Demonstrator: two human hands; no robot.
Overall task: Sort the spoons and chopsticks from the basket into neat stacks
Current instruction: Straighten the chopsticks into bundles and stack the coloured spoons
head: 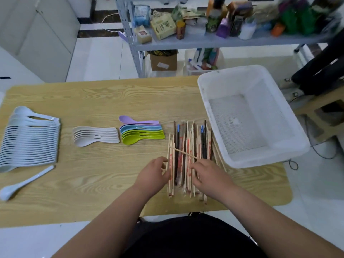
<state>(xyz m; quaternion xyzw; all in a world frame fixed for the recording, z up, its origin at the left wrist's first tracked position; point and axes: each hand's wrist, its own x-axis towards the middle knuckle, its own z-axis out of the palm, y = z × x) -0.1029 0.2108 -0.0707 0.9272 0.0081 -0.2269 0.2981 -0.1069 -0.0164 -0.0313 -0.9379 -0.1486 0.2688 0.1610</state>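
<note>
Head view: left hand (pixel 152 174) and right hand (pixel 211 176) curl fingers round the chopsticks (pixel 188 138) lying beside the empty basket (pixel 203 90), seemingly to square the pile, one stick (pixel 183 152) crosswise; spoons (pixel 28 138) stacked leftward.

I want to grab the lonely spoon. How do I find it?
Look at the left end of the wooden table, where a long row of nested white spoons lies. Just nearer the person lies one white spoon. It alone is slanted and not nested in any row.
</note>
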